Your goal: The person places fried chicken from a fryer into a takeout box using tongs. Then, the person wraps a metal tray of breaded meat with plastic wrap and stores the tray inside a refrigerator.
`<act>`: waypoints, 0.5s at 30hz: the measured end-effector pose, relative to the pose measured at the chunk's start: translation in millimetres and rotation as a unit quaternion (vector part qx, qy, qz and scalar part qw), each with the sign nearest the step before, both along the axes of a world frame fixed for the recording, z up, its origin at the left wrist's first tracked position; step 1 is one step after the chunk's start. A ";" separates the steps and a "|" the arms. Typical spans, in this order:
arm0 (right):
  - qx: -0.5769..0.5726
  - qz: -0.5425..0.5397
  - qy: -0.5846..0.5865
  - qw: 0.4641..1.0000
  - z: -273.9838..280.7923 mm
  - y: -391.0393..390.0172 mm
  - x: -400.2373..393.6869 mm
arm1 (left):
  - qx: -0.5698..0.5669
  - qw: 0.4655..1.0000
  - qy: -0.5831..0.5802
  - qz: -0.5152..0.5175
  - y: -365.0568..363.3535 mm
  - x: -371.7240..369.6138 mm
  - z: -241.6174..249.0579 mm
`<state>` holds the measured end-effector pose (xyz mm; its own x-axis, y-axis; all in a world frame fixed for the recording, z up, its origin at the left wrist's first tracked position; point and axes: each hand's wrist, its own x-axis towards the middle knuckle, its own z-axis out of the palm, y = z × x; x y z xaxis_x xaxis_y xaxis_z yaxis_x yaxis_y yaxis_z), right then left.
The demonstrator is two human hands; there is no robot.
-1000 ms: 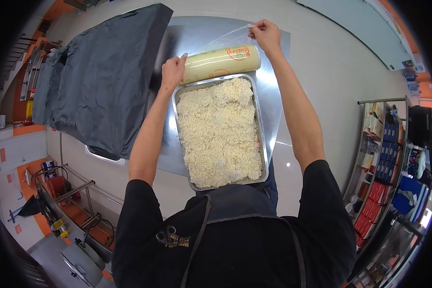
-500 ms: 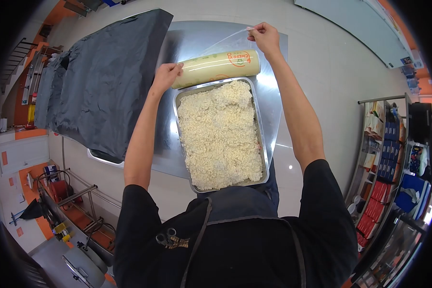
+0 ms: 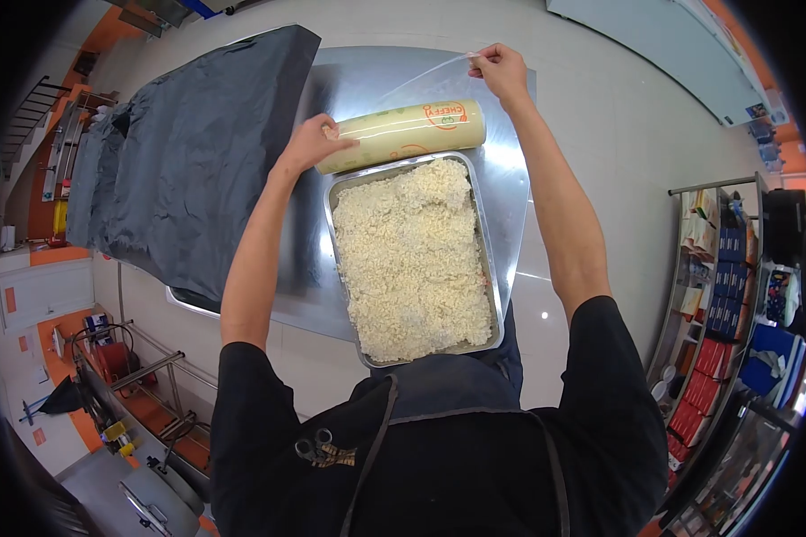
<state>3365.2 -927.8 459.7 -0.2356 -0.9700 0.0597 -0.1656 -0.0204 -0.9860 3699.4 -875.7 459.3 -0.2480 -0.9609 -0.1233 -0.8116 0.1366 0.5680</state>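
A large roll of cling film (image 3: 401,134) with a printed "CHEFFY" label lies across the far end of a metal tray (image 3: 487,268). My left hand (image 3: 314,143) grips the roll's left end, its thumb stretched along the near side and its fingers curled at the far side. In a closed pinch, my right hand (image 3: 500,70) holds a corner of clear film (image 3: 434,69) up beyond the roll. The lifted edge runs slanting back down toward the left; most of the film is too transparent to follow. Pale, crumbly grains (image 3: 412,259) fill the tray to its rim.
Roll and tray rest on a steel table (image 3: 340,76). Close on the left stands something tall under a dark grey cover (image 3: 188,152). A rack with packed goods (image 3: 721,295) is at the right, and a metal-framed cart (image 3: 152,385) at the lower left.
My left hand has shifted from the film's edge to a wider hold on the roll's left end, thumb now extended. My right hand has moved slightly right, still pinching the film.
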 end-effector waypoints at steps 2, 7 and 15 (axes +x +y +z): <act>-0.001 0.000 0.010 1.000 3.4 -2.6 0.5 | -0.032 0.997 -0.036 -0.053 1.2 2.9 -8.1; -0.032 0.011 0.065 0.997 0.8 -11.6 -3.5 | -0.090 0.989 -0.117 0.019 -6.8 15.3 -32.3; -0.056 0.025 0.111 0.992 7.0 8.3 6.3 | -0.184 0.942 -0.158 0.230 19.5 4.2 -41.2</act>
